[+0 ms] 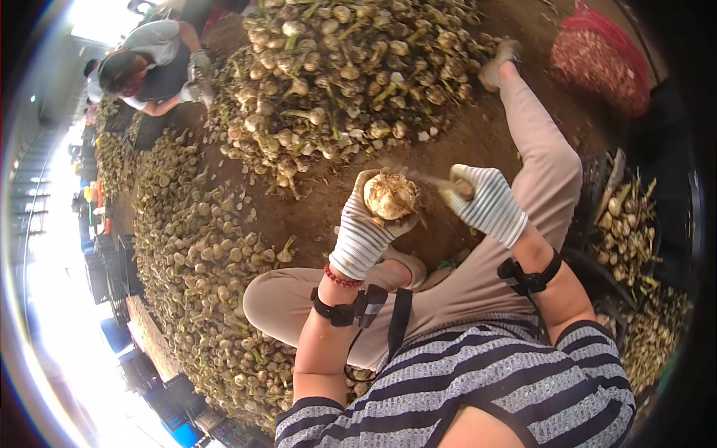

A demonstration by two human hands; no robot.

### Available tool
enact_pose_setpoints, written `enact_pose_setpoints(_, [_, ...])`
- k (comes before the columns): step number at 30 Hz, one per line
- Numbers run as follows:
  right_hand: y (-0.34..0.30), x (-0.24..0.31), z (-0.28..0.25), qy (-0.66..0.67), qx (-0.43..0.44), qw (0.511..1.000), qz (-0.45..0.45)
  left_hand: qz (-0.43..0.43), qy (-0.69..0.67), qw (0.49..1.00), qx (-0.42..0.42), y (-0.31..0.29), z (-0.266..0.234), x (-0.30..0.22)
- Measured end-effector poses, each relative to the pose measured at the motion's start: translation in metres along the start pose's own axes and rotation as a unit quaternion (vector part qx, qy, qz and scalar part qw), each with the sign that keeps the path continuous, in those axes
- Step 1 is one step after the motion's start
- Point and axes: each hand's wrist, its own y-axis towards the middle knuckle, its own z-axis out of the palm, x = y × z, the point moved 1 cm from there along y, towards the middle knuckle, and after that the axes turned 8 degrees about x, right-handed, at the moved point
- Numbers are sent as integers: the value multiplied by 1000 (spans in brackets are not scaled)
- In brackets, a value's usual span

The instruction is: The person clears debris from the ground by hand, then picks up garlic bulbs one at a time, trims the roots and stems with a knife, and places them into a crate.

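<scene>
My left hand, in a striped white glove, is closed around a garlic bulb whose shaggy root end faces up. My right hand, gloved the same way, grips a knife by its rounded wooden handle. A thin, motion-smeared blade reaches left from that handle toward the bulb's roots. Whether the edge touches the bulb cannot be made out. Beyond both hands rises a big heap of garlic bulbs with stems on.
More garlic covers the ground on my left. A red mesh sack stands at the far right. Beside my right leg, a black crate sits near stemmed garlic. Another gloved person bends over at the far left.
</scene>
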Motion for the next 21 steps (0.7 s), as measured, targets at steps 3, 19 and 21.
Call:
enact_pose_setpoints(3, [-9, 30, 1, -52, -4, 996, -72, -60, 87, 993, 53, -2, -1, -6])
enact_pose_setpoints(19, [-2, 11, 20, -88, -18, 992, -92, 18, 194, 980, 40, -13, 1, 24])
enact_pose_setpoints(21, [1, 0, 26, -82, -46, 991, -99, -91, 50, 994, -13, -13, 7, 24])
